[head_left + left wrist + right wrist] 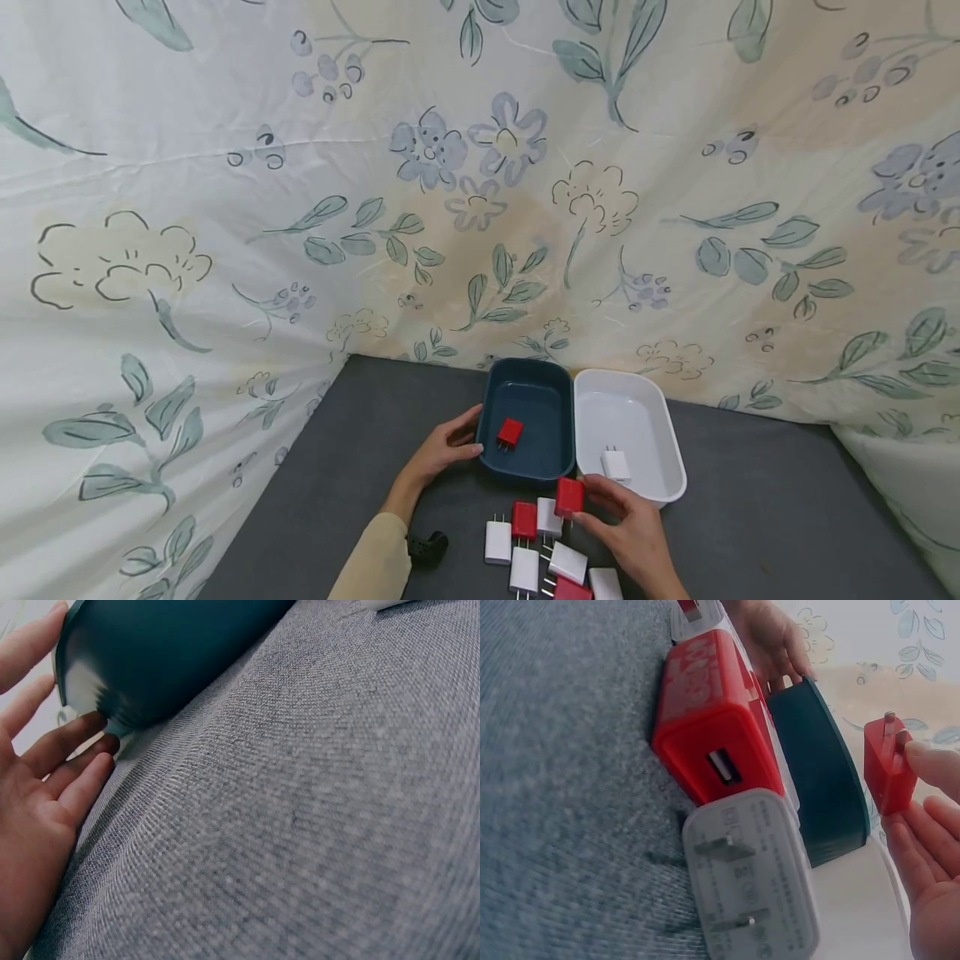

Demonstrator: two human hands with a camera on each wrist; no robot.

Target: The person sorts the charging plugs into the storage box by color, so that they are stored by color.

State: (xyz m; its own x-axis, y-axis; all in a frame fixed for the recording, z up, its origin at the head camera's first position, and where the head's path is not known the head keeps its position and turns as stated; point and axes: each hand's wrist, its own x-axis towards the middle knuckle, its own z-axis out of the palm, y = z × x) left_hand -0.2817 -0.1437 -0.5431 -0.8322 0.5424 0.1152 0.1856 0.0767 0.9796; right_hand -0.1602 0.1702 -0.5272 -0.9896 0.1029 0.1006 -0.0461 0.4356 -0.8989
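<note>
My right hand [630, 529] pinches a red plug charger [569, 497] between thumb and fingers, near the front edges of the two bins. In the right wrist view the held charger [889, 766] shows its two metal prongs. At the left side of the dark blue bin [491, 396] is my left hand [447, 444], its fingers extended along the outer wall and rim. Inside that bin lies one red charger [510, 432]. The white bin [672, 442] beside it contains a white charger [616, 465].
In front of the bins several chargers lie close together, among them a red charger [524, 520] and a white charger [498, 542]. A small black object [427, 550] sits by the left wrist. Floral cloth [465, 275] hangs behind the dark grey tabletop [337, 467].
</note>
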